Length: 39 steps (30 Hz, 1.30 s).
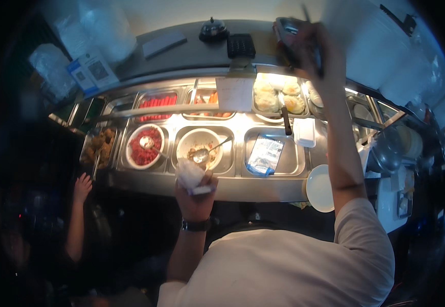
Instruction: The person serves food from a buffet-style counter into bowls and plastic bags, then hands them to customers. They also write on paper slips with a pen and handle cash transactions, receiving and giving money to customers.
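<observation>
My left hand (pixel 196 199), with a dark band at its wrist, grips a crumpled, whitish translucent bundle (pixel 190 173), probably a plastic bag. It is in front of a white bowl (pixel 180 147) holding some chopped food and a metal spoon (pixel 201 155). My right arm stretches over the serving line to the upper counter. There my right hand (pixel 314 48) is blurred, at a dark boxy object (pixel 288 30). Something dark and narrow shows by its fingers, and its grip is unclear. A blue-and-white printed packet (pixel 265 155) lies in the steel pan to the right of the bowl.
Fried eggs (pixel 265 100), red sausages (pixel 158 106) and a bowl of red chopped food (pixel 142 151) fill the warmer. A glass-edge rail (pixel 149 113) crosses above the pans. A white plate (pixel 320 188) overhangs the front edge. At left, another person's hand (pixel 83 187) nears a tong handle.
</observation>
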Motion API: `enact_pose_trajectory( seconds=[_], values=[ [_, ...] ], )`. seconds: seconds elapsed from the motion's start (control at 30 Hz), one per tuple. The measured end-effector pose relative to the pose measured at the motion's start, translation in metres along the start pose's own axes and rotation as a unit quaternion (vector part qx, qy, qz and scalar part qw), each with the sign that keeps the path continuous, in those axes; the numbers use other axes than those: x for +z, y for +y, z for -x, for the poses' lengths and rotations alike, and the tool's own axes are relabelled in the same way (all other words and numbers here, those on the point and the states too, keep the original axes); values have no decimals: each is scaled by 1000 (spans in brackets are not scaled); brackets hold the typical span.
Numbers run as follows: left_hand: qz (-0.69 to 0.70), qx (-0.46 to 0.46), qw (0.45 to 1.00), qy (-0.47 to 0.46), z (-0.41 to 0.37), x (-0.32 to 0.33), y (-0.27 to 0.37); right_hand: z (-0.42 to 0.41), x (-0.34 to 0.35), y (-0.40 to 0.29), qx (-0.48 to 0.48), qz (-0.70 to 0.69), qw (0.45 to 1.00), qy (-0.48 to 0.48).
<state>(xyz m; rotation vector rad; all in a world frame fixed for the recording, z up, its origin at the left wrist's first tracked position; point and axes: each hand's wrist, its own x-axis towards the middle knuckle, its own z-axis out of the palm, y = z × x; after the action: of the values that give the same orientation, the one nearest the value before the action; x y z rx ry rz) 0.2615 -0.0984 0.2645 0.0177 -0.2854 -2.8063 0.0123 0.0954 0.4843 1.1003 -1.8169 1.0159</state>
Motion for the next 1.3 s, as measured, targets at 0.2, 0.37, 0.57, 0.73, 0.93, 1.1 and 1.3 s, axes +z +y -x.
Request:
enact_pose_trajectory(
  seconds=[0.2, 0.37, 0.57, 0.73, 0.93, 1.1, 1.3],
  values=[
    [-51, 4, 986, 159, 23, 18, -38, 182, 42, -129, 104, -381, 859, -324],
    [62, 122, 968, 212, 50, -29, -43, 271, 68, -133, 257, -438, 838, -202],
    [-588, -24, 788, 181, 128, -76, 56, 294, 45, -92, 373, -424, 770, -297],
    [-869, -178, 461, 28, 163, -114, 48, 282, 95, -106, 457, -537, 637, -311],
    [-888, -112, 419, 154, 104, -132, 130, 281, 183, -198, 188, -475, 708, -487],
    [-891, -146, 398, 166, 86, -83, 189, 265, 230, -242, 59, -364, 731, -574],
    [-897, -61, 423, 115, 70, -86, 204, 264, 227, -241, 119, -352, 731, -572]
  ],
)
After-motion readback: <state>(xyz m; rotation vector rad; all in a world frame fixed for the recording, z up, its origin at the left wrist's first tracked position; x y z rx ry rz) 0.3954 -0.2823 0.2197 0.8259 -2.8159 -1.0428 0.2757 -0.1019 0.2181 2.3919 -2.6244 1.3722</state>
